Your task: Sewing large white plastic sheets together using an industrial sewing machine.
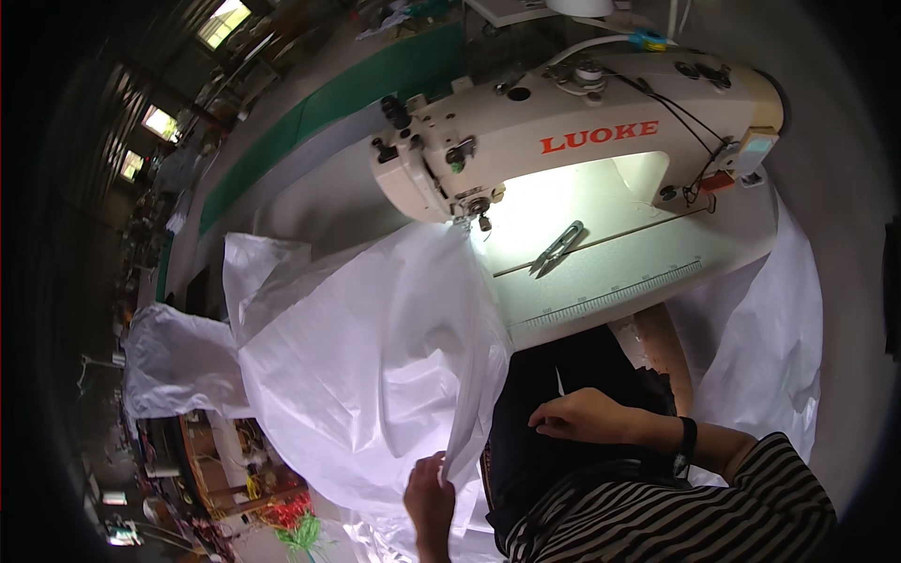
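Note:
A large sheet of smooth white fabric (366,347) drapes off the left side of the sewing machine (582,113), its upper corner reaching under the needle area. My left hand (430,494) is closed at the fabric's lower right edge, pinching it. Above my lap, my right hand (587,416) hangs with its fingers curled in; no object shows in it, and it is apart from the fabric. Small silver thread snips (558,250) lie on the lit machine bed (619,267), beyond my right hand.
More white fabric (760,328) hangs at the right, past the bed's edge. Another bunch of white fabric (178,361) spreads at the far left. Red and green strands (296,521) lie at the lower left. A long green strip (328,98) runs behind the machine.

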Motion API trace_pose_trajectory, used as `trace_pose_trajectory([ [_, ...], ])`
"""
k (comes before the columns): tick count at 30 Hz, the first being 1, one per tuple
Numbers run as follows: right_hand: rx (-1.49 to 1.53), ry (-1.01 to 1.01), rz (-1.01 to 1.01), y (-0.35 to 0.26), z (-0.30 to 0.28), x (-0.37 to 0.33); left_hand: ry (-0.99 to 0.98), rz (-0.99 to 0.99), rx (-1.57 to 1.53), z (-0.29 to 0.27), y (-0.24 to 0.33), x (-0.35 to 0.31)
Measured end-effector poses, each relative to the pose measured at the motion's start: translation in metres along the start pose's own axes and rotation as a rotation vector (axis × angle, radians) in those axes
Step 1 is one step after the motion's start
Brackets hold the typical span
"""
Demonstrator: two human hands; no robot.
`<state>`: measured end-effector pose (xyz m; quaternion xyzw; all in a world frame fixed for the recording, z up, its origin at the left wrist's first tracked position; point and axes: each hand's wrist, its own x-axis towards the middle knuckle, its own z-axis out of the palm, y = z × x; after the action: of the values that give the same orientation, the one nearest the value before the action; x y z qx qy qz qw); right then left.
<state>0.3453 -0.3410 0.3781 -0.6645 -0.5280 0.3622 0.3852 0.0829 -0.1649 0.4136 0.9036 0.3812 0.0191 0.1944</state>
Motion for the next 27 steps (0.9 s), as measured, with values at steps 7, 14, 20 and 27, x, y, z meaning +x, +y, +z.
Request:
trace_pose_trajectory([
  [7,-0.111,0.028,0.148,-0.002,0.02,0.025,0.171,-0.172,0.203,-0.037,-0.039,0.0],
  [14,0.313,0.042,0.15,0.052,0.072,0.068,-0.082,-0.151,-0.135,-0.025,-0.057,-0.023],
  [20,0.516,0.179,-0.034,0.033,0.074,0.049,0.193,-0.167,-0.463,-0.014,-0.099,-0.05],
  [27,0.675,-0.03,0.323,0.043,0.09,0.072,0.321,-0.254,-0.876,-0.035,-0.05,-0.06],
])
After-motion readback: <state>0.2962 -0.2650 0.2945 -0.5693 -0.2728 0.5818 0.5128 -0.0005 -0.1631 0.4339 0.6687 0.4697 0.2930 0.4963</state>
